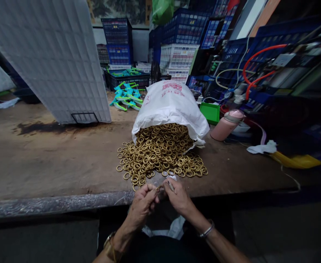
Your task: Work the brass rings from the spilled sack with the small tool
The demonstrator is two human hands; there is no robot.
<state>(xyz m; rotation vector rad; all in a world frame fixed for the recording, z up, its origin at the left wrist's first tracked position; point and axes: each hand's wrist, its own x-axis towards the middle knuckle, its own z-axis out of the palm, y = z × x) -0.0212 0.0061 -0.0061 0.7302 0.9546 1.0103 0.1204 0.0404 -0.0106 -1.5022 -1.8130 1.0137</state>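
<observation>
At the front edge of the table, my left hand (144,202) is closed in a pinch on a small gold ring (158,188). Facing it, my right hand (179,197) grips a slim grey tool (170,186) whose kind I cannot make out; its working end is hidden by the fingers, close to the ring. Just beyond both hands spreads a heap of gold rings (160,149). They spill from the mouth of a white woven sack (171,104) with red print, which lies on its side.
A white ribbed panel (56,54) stands on the wooden table (53,164) at left. Teal and green plastic parts (126,96) lie behind the sack. To the right are a green tray (210,112), a pink bottle (226,126) and a machine with orange hoses (255,78). Crates (119,38) are stacked behind.
</observation>
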